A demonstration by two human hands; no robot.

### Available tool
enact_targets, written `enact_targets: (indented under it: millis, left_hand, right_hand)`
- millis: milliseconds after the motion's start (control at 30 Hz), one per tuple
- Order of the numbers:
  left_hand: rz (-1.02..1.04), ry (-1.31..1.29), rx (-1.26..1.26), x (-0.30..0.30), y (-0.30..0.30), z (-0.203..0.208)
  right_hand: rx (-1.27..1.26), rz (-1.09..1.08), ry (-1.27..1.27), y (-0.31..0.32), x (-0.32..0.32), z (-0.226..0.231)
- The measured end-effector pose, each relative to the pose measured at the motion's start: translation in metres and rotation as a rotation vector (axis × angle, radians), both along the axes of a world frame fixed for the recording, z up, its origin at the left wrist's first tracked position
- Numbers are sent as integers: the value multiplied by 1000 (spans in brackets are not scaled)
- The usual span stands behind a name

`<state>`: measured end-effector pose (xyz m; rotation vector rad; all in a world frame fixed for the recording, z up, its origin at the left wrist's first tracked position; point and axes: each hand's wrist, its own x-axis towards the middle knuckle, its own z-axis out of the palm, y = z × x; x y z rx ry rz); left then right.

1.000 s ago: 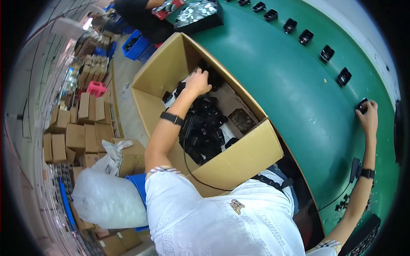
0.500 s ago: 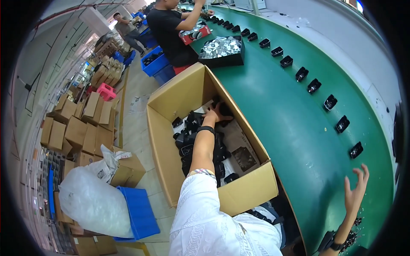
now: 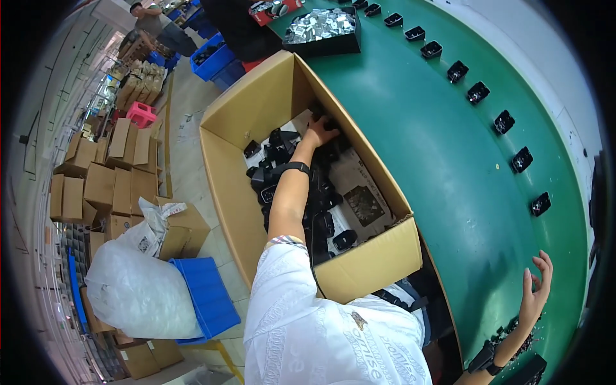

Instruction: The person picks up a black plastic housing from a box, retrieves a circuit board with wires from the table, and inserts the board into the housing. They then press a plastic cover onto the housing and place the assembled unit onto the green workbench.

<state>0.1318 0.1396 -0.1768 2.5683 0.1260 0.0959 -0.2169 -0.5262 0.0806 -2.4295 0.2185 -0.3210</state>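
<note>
A large open cardboard box (image 3: 359,269) stands in front of me, with many black plastic housings (image 3: 327,199) heaped inside. My left hand (image 3: 319,131) reaches down to the box's far right inner side. Its fingers curl round a black plastic housing (image 3: 330,123), partly hidden in shadow. My right hand (image 3: 536,292) hovers over the green table (image 3: 423,173), fingers apart and holding nothing. Beyond it, a curved line of similar black housings runs away along the table, the nearest housing (image 3: 540,203) being closest to that hand.
Small dark pieces (image 3: 513,330) lie scattered by my right forearm. A black tray of shiny metal parts (image 3: 321,43) sits at the table's far end, near another person in black (image 3: 237,29). Leftward on the floor are a blue crate (image 3: 208,301), a translucent bag (image 3: 138,289) and stacked cartons (image 3: 99,186).
The view has shifted, so the box and table parts sit higher in the picture. My left hand stays inside the box, its fingers drawn closer together; my right hand remains raised over the table.
</note>
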Motion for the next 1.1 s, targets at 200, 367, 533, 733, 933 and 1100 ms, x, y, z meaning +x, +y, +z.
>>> enact_targets:
  millis: [200, 367, 533, 733, 933, 1100]
  left_hand:
    - [-551, 251, 213, -12, -20, 29]
    - [-778, 920, -9, -92, -99, 116]
    - [-306, 344, 330, -76, -10, 111]
    - [262, 467, 147, -112, 126, 45]
    - [33, 519, 257, -135, 54, 36]
    - [-245, 555, 91, -160, -16, 32]
  right_hand:
    - [32, 38, 32, -6, -11, 1]
    - [78, -44, 58, -31, -46, 2]
    - [92, -60, 49, -36, -47, -7]
    - [187, -62, 30, -41, -34, -17]
    - [241, -87, 63, -40, -44, -25]
    - [267, -54, 46, -41, -43, -25]
